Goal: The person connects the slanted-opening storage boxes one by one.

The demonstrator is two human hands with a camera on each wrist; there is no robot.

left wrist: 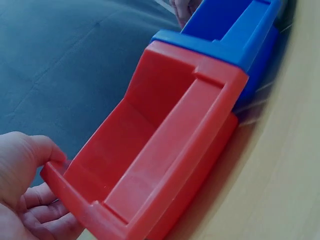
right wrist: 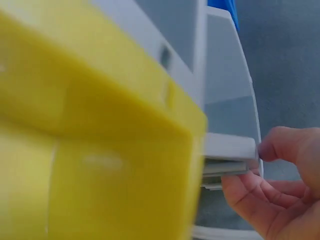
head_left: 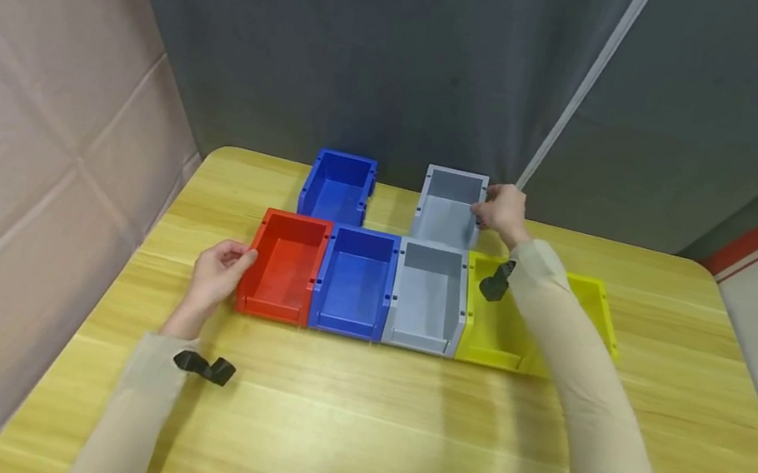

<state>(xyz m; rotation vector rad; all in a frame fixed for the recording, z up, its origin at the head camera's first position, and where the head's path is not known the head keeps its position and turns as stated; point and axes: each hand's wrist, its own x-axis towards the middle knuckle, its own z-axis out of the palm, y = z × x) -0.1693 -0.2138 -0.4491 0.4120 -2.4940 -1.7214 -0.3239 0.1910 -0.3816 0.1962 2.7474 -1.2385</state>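
Observation:
My left hand (head_left: pixel 218 273) pinches the left wall of a red storage bin (head_left: pixel 286 262). In the left wrist view the thumb lies at the rim and the other fingers curl outside the wall. At the back, my right hand (head_left: pixel 503 210) grips the right side wall of a grey bin (head_left: pixel 446 219), thumb on one face and fingers beneath the edge in the right wrist view. Beside the red bin stand a blue bin (head_left: pixel 355 283), a second grey bin (head_left: pixel 428 296) and a wide yellow bin (head_left: pixel 495 329), side by side in a front row.
Another blue bin (head_left: pixel 337 189) stands in the back row, with a gap between it and the back grey bin. A dark grey curtain (head_left: pixel 383 43) hangs behind the wooden table (head_left: pixel 346 425). My right forearm passes over the yellow bin.

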